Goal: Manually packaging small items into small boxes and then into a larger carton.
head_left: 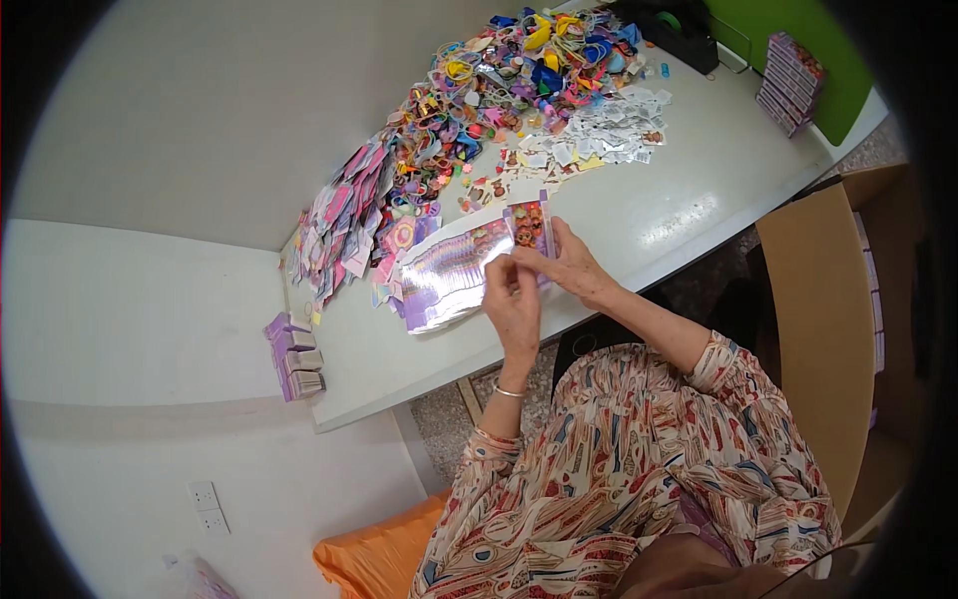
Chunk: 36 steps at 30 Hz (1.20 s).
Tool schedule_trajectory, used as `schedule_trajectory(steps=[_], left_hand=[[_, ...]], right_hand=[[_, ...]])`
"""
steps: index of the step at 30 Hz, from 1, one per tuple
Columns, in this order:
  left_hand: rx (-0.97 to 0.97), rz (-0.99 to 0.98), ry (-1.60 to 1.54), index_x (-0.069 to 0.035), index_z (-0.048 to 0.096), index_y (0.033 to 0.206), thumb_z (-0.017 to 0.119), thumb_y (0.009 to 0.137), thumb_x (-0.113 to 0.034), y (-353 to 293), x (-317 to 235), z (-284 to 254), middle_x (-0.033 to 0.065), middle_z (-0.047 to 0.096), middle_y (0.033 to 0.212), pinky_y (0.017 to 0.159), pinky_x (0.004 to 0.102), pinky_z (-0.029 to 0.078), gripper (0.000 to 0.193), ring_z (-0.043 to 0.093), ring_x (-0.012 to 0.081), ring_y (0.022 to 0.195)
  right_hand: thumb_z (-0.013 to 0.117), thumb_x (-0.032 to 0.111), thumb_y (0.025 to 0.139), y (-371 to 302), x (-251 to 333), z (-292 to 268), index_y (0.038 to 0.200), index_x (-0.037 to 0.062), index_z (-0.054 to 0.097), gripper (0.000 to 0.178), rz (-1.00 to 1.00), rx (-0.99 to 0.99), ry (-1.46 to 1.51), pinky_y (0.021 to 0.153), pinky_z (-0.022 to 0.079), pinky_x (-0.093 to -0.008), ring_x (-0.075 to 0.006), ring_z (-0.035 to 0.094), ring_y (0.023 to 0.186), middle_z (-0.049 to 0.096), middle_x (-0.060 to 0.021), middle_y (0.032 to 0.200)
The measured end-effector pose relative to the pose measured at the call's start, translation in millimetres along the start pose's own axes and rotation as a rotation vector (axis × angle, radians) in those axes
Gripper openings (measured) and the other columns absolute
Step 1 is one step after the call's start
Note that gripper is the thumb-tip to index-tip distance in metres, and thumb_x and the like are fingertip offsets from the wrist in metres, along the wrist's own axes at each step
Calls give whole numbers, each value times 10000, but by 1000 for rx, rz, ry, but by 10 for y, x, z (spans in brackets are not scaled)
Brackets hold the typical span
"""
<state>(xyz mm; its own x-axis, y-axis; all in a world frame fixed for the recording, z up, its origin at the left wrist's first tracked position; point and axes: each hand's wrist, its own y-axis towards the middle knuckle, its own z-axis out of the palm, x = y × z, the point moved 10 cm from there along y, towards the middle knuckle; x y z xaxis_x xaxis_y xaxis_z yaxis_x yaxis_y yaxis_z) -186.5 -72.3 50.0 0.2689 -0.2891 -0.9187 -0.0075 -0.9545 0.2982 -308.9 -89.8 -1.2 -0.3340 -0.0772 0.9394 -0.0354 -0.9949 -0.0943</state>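
In my right hand [579,268] is a small flat printed box [528,224], purple with brown and red figures, gripped along its right side and tilted up over the table. My left hand [513,307] has its fingers pinched together at the box's lower left corner; what they hold, if anything, is hidden. Under and beside my left hand lies an overlapping row of shiny purple flat boxes [449,275]. Behind the held box, small brown bear-shaped cards [489,190] are scattered.
A long heap of colourful hair ties and trinkets [479,100] runs along the wall. White paper slips [609,130] and pink-purple cards [344,215] flank it. Box stacks stand at the left edge [294,359] and far right [791,85]. A large open carton [813,339] is right of me.
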Motion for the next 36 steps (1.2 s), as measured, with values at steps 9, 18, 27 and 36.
schedule_trajectory(steps=[9, 18, 27, 36], left_hand=[[338, -314, -410, 14, 525, 1215, 618, 897, -56, -121, 193, 324, 48, 624, 1054, 872, 261, 476, 338, 591, 122, 946], [306, -146, -448, -42, 347, 1368, 632, 874, -23, 99, -41, 381, 135, 488, 1306, 914, 318, 475, 570, 532, 186, 1113], [372, -175, -552, -38, 354, 1397, 596, 864, 66, 8, -32, 439, 110, 550, 1197, 885, 281, 497, 595, 570, 168, 1044], [665, -312, -386, 18, 610, 1196, 658, 854, 0, -39, 183, 430, 54, 644, 999, 781, 244, 531, 346, 613, 98, 883]], right_hand=[[841, 520, 555, -88, 298, -568, 1217, -94, 447, 985, -43, -169, -546, 852, 495, -362, -289, 632, 961, 624, -216, 1024], [823, 506, 577, -282, 467, -517, 1095, -63, 489, 839, -139, -91, -743, 756, 509, -406, -357, 655, 824, 650, -220, 863], [859, 435, 587, -335, 483, -508, 983, -36, 479, 723, -175, 68, -614, 716, 508, -389, -307, 657, 778, 650, -201, 829], [867, 416, 592, -450, 465, -474, 941, -22, 504, 667, -121, 298, -564, 716, 495, -364, -254, 640, 778, 643, -174, 823]])
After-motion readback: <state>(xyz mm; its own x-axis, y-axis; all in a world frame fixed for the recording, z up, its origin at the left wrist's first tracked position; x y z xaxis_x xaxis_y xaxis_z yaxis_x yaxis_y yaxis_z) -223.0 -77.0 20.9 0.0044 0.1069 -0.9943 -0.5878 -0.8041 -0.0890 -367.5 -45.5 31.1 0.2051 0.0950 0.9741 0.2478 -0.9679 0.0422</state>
